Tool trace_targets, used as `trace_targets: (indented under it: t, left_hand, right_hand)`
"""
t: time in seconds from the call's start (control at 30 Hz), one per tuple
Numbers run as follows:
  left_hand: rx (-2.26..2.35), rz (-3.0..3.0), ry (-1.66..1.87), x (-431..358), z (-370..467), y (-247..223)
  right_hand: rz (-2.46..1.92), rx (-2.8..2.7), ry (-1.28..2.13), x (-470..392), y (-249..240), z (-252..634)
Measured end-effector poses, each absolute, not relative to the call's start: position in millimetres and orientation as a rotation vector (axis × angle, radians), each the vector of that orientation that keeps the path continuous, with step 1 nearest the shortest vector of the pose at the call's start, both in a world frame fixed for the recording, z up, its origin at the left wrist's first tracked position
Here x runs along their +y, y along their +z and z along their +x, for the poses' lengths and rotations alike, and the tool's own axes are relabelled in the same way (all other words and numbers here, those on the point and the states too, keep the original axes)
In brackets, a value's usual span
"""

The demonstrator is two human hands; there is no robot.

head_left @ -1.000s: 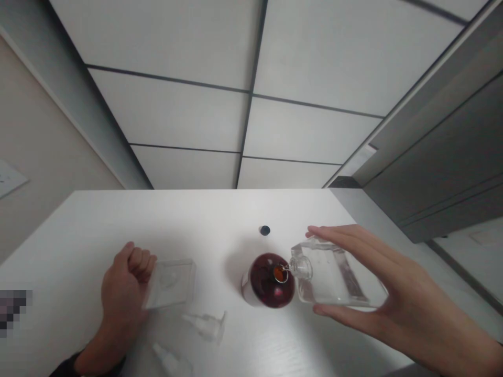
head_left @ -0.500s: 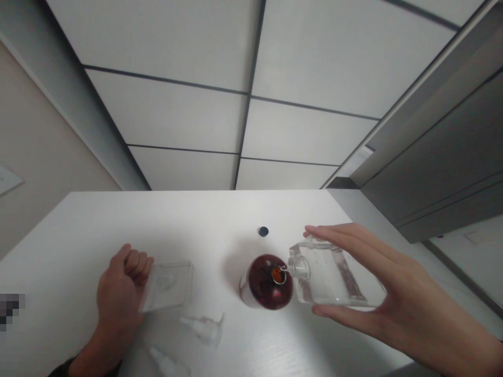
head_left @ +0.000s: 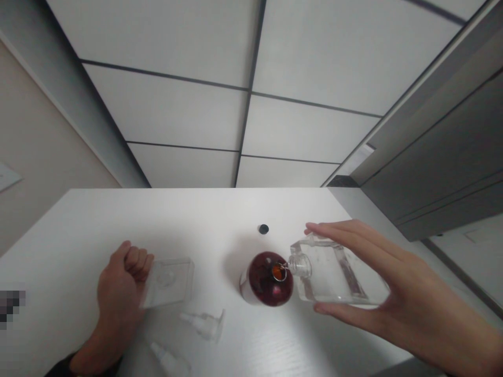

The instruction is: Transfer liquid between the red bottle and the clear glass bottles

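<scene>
My right hand (head_left: 377, 272) grips a clear square-sided bottle (head_left: 326, 269) by its sides, fingers along the far side and thumb along the near one. The bottle is tipped with its neck to the left. A thin stream of clear liquid runs from it to the round opening of a dark reddish-brown bottle (head_left: 261, 283), which stands upright with a pale label on its side. My left hand (head_left: 121, 283) rests on the table as a fist, with nothing visible in it. Close against its right side stands another clear square container (head_left: 171, 283).
A small black cap (head_left: 263, 229) lies behind the brown bottle on the white table (head_left: 204, 220). Two translucent pump heads, one whole pump head (head_left: 204, 324) and one partly cut off pump head (head_left: 168, 361), lie at the front. White panels (head_left: 188, 115) rise behind the table.
The liquid keeps flowing from the clear bottle into the brown one. Both hands hold almost the same positions; the whole view has shifted slightly.
</scene>
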State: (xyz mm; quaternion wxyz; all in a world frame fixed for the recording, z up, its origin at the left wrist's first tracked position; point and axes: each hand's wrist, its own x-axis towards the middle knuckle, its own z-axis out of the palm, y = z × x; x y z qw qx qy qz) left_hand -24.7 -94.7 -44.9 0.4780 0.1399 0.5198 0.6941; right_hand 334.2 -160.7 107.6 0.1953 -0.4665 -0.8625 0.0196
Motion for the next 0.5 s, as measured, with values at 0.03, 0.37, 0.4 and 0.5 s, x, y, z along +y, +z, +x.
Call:
trace_targets:
  t: [0.03,0.37,0.4,0.5]
  left_hand:
    - [1.262,0.357,1.693,-95.0,-25.4,-46.4]
    - [1.270,0.444,1.687,-95.7,-29.6,-53.4]
    - [1.263,0.448,1.681,-95.7,-29.9,-53.6]
    - [1.259,0.473,1.671,-96.0,-29.5,-53.1]
  right_hand:
    - [-1.310,-2.421,0.046,-160.8,107.5,334.3]
    - [-1.317,-2.441,0.034,-160.3,104.1,336.9]
    - [-1.320,-2.437,0.053,-160.3,104.4,336.9]
    - [-1.320,-2.437,0.078,-160.7,105.1,336.5]
